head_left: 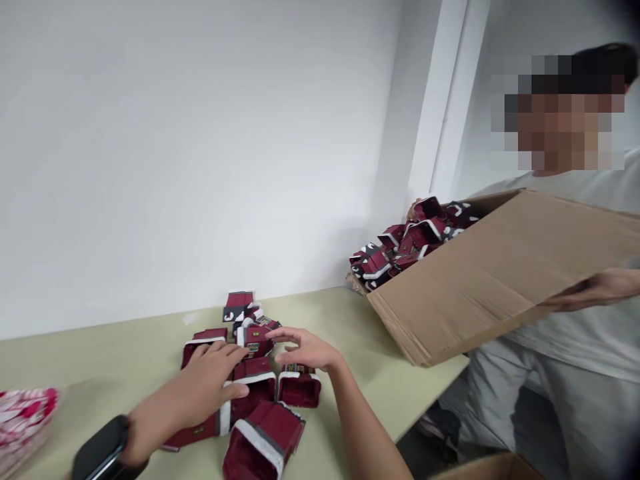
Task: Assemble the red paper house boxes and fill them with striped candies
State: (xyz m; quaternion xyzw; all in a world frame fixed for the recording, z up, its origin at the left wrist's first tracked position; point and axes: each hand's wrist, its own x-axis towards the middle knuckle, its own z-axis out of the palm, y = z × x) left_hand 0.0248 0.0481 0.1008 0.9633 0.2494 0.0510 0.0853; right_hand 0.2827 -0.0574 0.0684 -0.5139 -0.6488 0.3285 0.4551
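Observation:
Several dark red toy houses [273,430] with white-edged open bases lie in a loose heap on the table, some tipped on their sides. Over the left part of the heap rests my left hand [215,373], fingers stretched out, touching the houses beneath it. My right hand [307,350] reaches in from the other side, fingers apart and thumb below, close to a small house [257,339] with yellow windows. Neither hand is closed round anything. Just below my right hand, another house [300,389] shows its hollow underside. My left palm hides part of the houses under it.
At the right, another person [565,360] holds a tilted cardboard box [500,273] full of similar red houses [410,243] over the pale yellow table [125,353]. A clear bag with red and white contents [27,423] lies at left. Another box [490,467] stands low at right.

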